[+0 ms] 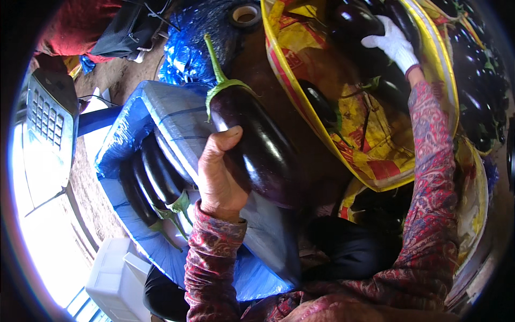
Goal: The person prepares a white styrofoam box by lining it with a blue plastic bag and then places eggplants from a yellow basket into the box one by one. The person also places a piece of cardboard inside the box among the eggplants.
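My bare left hand (223, 177) grips a large, glossy dark-purple eggplant (261, 141); its green calyx and long stem point away from me. This eggplant is above the side of a crate lined with blue plastic film (181, 108). Inside the crate, several long eggplants (157, 169) lie side by side, stems towards me. My right hand (392, 42), in a white knit glove, reaches into a yellow-and-red woven plastic sack (295, 90). Its thumb and fingers span the rounded end of an eggplant (356, 20); the fingertips are partly hidden. Other eggplants (320, 102) lie in the sack.
A scale's keypad display (48, 116) stands at the left. Crumpled blue film (189, 48) and a tape roll (244, 16) lie beyond the crate. A white plastic container (114, 277) is at lower left. More eggplants (476, 92) are piled at right, near another yellow sack (470, 193).
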The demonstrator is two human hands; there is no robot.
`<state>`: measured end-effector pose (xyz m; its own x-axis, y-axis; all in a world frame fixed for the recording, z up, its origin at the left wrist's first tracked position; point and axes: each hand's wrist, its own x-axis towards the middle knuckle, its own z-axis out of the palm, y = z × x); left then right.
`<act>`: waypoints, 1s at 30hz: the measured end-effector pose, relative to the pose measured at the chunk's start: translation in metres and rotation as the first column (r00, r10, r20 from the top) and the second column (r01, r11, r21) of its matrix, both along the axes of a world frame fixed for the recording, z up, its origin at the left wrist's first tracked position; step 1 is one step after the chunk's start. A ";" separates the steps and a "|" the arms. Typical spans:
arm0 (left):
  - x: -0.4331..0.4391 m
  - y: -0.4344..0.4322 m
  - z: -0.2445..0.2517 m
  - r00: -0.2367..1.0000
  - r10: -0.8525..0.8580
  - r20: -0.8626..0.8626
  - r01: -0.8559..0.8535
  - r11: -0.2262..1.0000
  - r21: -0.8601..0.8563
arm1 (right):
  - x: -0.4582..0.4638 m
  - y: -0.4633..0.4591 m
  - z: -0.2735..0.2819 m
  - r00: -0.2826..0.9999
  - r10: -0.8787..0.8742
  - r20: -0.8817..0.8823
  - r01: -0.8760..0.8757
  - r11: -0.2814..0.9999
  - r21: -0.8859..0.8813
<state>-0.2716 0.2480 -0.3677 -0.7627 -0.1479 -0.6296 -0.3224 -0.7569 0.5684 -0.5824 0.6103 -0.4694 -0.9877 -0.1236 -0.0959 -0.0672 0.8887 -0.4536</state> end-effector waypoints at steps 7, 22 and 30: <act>0.004 -0.008 -0.009 0.998 -0.008 -0.062 0.005 0.999 -0.049 | 0.122 -0.025 0.008 0.968 -0.017 0.248 0.106 0.932 -0.347; -0.005 -0.004 0.002 0.998 0.004 -0.066 0.001 0.998 0.061 | 0.197 0.007 -0.008 0.624 0.376 0.685 -0.352 0.918 -0.183; -0.005 -0.004 0.004 0.993 -0.049 -0.112 0.062 0.992 0.111 | 0.148 -0.036 -0.083 0.982 0.171 -0.086 -0.149 0.965 0.215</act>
